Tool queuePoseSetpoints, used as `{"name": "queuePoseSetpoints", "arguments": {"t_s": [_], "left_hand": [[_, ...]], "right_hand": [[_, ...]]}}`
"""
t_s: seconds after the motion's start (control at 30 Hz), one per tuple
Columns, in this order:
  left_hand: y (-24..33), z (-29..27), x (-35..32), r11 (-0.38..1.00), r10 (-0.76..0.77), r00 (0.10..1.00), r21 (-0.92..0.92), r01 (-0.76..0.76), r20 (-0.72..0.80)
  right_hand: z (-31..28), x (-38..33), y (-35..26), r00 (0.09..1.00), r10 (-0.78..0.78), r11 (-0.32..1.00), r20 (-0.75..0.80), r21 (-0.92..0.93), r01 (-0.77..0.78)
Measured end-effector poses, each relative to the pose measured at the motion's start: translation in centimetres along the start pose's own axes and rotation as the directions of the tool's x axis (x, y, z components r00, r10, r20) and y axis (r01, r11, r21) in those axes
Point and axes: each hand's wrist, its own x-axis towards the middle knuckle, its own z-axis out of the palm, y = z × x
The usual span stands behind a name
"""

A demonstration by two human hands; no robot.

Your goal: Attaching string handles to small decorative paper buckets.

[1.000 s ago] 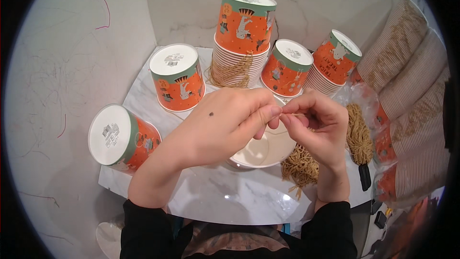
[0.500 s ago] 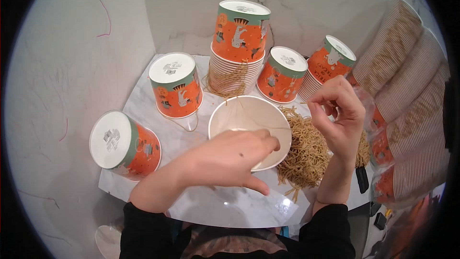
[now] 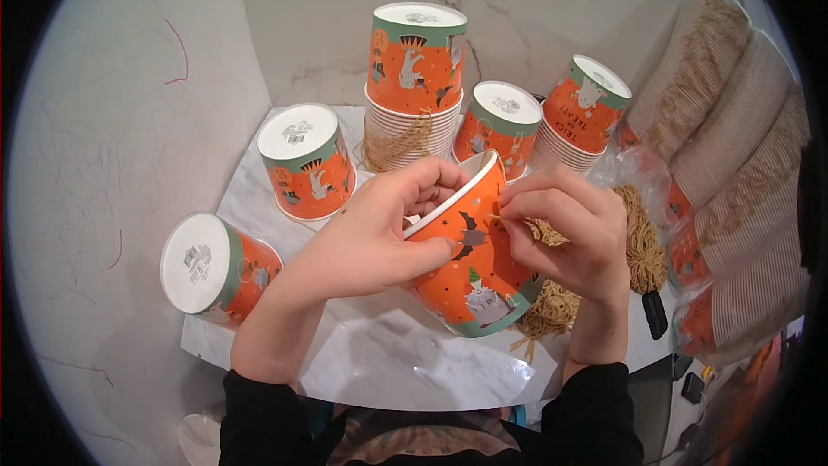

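An orange paper bucket with a green band and bat and cat drawings is tilted in front of me, its white mouth toward the upper left. My left hand grips it by the rim, fingers inside and thumb on the outer wall. Against the bucket's right side, just below the rim, my right hand is closed in a pinch. A short tan end of cord shows at its fingertips; the rest of that cord is hidden. Beneath and behind the right hand lies a heap of tan cords, partly covered.
Upside-down buckets stand around the marble-patterned table: a tall stack with loose cords, a left bucket, a back bucket and a right stack. Another bucket sits at the left edge. Bagged bucket stacks rise at right.
The bucket that stood mouth up on the table is now lifted and tilted in my left hand. My right hand has come down and left to the bucket's side.
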Motion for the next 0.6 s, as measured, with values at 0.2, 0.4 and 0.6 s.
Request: {"name": "queuePoseSetpoints", "arguments": {"t_s": [0.2,0.4,0.6], "left_hand": [[0.2,0.2,-0.2,0.988,-0.035,0.999,0.15,0.032,0.013],[-0.4,-0.1,-0.2,0.982,-0.001,1.0,0.189,-0.001,0.009],[-0.6,-0.3,-0.1,0.974,0.016,0.999,0.224,-0.022,0.029]], "right_hand": [[0.8,0.3,-0.3,1.0,-0.023,0.997,-0.012,-0.074,0.023],[1.3,0.2,-0.3,1.0,-0.015,0.992,-0.005,-0.129,0.014],[1.5,0.3,-0.4,1.0,-0.007,0.991,0.014,-0.134,0.009]]}}
